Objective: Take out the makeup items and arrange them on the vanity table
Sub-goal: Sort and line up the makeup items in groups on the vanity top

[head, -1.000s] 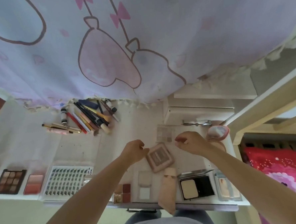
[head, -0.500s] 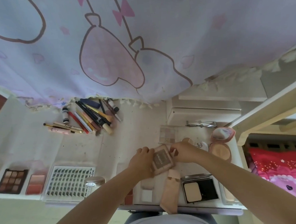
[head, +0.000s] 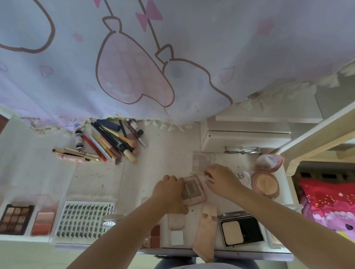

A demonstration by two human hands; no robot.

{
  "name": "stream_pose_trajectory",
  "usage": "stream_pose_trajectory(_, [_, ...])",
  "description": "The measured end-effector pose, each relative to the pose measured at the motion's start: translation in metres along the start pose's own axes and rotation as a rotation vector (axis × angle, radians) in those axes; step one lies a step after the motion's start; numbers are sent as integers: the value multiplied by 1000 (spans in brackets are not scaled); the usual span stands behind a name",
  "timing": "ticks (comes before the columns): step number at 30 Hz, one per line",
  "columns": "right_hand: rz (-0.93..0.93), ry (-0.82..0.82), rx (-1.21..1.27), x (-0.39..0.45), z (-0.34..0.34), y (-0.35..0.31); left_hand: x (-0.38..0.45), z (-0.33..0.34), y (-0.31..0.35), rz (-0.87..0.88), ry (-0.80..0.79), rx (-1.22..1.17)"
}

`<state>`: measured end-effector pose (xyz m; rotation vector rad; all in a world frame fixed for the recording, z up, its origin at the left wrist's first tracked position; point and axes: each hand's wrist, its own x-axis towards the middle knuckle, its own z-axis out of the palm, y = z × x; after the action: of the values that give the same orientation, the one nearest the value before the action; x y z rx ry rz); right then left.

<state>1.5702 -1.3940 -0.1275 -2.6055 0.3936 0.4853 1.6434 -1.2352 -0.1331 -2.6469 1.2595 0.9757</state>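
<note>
A square pink compact point(head: 193, 190) with a brown window lies flat on the white vanity table point(head: 165, 156), near its front middle. My left hand point(head: 169, 190) grips the compact's left side. My right hand point(head: 222, 179) pinches its upper right edge with curled fingers. Around it lie a clear pale palette point(head: 202, 161), a white jar point(head: 243, 176), an open round pink powder compact point(head: 265, 184), a black powder case point(head: 240, 227), a peach tube point(head: 205, 230) and a white sponge pad point(head: 176, 228).
A heap of brushes and pencils point(head: 110, 140) lies at the back left. An eyeshadow palette point(head: 14, 219), blush point(head: 42, 223) and lash tray point(head: 84, 219) line the front left. An eyelash curler point(head: 242, 150) rests by a white box. A patterned curtain point(head: 167, 51) hangs behind; red bedding point(head: 339, 207) is right.
Both hands came down from above the table onto the pink compact and turned it from tilted to nearly square with the table edge.
</note>
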Motion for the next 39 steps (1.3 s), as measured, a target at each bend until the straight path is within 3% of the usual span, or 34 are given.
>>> stream_pose_trajectory(3, [-129, -16, -223, 17, -2, 5, 0, -21, -12, -53, -97, -91])
stream_pose_trajectory(5, [-120, -87, -307, 27, -2, 3, 0, -33, -22, -89, -125, -151])
stream_pose_trajectory(9, [-121, -48, -415, 37, 2, 2, 0, -41, -39, -186, -110, -305])
stream_pose_trajectory(17, [-147, -138, -379, 36, -4, -1, -1, -41, -61, -272, -84, -614])
stream_pose_trajectory(23, [-209, -193, -346, 29, -5, -1, 2, -49, -59, -540, -94, -855])
stream_pose_trajectory(27, [-126, -215, -118, 24, -5, -1, 9, -44, -57, -648, -43, -903])
stream_pose_trajectory(30, [-30, -192, 65, 20, -7, -1, 18, -38, -56, -602, 39, -818])
stream_pose_trajectory(35, [-25, -175, 162, 16, -8, -1, 16, -35, -52, -484, 93, -665])
stream_pose_trajectory(37, [-26, -172, 239, 14, -11, -2, 11, -32, -47, -291, 104, -637])
stream_pose_trajectory(39, [-41, -197, 303, 11, -16, -6, 5, -29, -39, -52, 28, -758])
